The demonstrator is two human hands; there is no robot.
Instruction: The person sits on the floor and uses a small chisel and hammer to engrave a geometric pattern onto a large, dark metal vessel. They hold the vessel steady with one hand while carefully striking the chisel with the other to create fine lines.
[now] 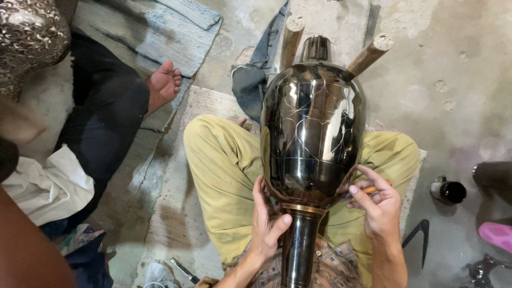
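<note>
The left hand point(265, 224) cups the narrow neck point(300, 240) of a dark polished metal vase point(312, 133) lying across the person's lap. The right hand point(378, 205) pinches a thin wooden-handled tool point(368, 189) against the vase's shoulder. Beyond, the vase's far end rests between 2 wooden posts point(368, 54) on the concrete floor point(458, 96).

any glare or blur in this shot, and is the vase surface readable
Head view: the dark vase is sharp but mirror-like, with white glare streaks down its belly that partly mask the thin scratched lines; left hand and right hand are in focus; the near body at the left edge is a blurred brown mass; floor light is soft and even.
</note>
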